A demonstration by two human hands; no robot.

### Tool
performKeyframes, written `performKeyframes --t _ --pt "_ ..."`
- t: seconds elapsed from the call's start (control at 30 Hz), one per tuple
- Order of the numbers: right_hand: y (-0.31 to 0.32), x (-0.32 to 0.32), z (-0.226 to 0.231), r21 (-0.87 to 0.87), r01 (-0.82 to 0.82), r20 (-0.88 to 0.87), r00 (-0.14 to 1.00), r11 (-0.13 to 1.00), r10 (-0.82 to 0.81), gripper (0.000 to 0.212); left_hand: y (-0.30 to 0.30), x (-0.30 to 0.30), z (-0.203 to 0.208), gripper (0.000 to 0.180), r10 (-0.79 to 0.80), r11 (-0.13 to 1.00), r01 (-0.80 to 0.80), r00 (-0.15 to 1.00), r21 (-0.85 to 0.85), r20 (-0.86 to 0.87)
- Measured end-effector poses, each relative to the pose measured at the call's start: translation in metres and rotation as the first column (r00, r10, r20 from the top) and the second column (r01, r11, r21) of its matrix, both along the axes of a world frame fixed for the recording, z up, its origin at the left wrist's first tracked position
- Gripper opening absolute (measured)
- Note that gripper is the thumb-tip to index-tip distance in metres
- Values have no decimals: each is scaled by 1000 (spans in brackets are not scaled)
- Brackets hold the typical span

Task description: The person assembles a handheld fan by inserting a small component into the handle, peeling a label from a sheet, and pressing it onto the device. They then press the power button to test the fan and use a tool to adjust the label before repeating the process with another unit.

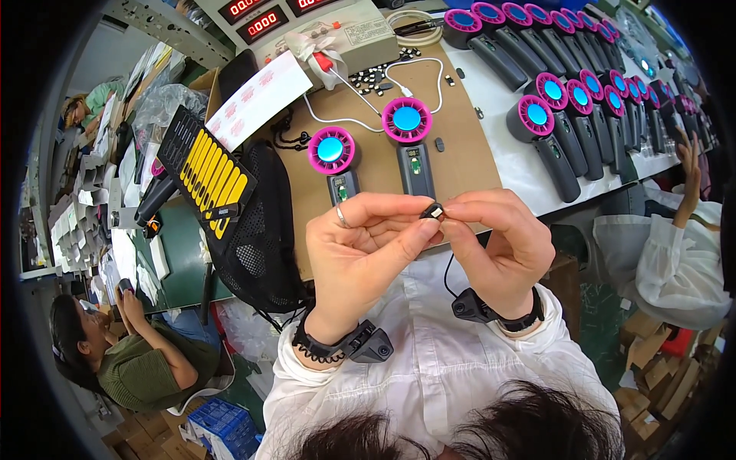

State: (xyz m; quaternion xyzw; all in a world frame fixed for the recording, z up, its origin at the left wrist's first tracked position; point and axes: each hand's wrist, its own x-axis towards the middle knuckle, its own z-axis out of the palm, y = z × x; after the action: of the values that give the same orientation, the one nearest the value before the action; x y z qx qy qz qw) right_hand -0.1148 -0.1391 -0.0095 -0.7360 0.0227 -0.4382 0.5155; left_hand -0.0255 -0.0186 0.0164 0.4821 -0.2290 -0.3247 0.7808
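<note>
My left hand (356, 257) and my right hand (502, 249) meet in front of my chest. Between their fingertips is a small dark rounded piece with a pale patch (435, 211), pinched from both sides. Just beyond my fingers lie two handheld fans with pink rings and blue centres: a left fan (332, 153) and a right fan (407, 126). Each dark handle has a window showing a green circuit board. My left hand hides the lower part of the left fan's handle. A loose dark oval piece (439, 144) rests beside the right fan.
Several small black and white parts (376, 78) lie by a white cable (441, 80) on the brown board (460, 165). Behind stands a power supply (360, 38). Rows of fans (548, 115) fill the right side. A black mesh bag (257, 230) lies left; co-workers sit on both sides.
</note>
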Motion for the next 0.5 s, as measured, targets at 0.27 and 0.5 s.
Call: performKeyframes --t 0.27,0.5 --pt "1 -1 -1 -1 29 -12 1000 1000 -29 20 3 -4 0 21 19 998 -24 996 57 92" --pt "2 -2 -2 -27 67 -16 998 997 -68 21 3 -6 -2 21 62 993 -80 977 82 205"
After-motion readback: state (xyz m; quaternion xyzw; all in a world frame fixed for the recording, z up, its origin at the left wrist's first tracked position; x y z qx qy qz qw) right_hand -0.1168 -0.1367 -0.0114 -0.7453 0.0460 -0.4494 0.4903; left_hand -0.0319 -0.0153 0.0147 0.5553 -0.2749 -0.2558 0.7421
